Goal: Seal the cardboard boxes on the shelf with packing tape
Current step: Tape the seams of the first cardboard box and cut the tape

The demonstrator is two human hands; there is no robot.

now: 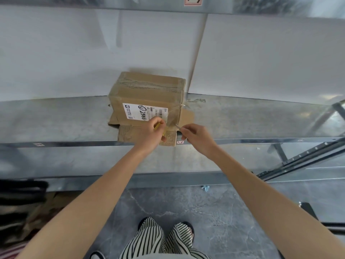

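A yellow tape roll [159,127] is being held in the left hand [150,136]'s curled grip, low at the box [147,90]. A thin object [178,126] is being pinched in the right hand [197,139]'s narrow grip.

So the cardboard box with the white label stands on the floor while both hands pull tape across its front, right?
No: the head view shows the cardboard box on the metal shelf, not the floor. The rest holds: the left hand grips a yellowish tape roll and the right hand pinches the clear tape at the box's labelled front.
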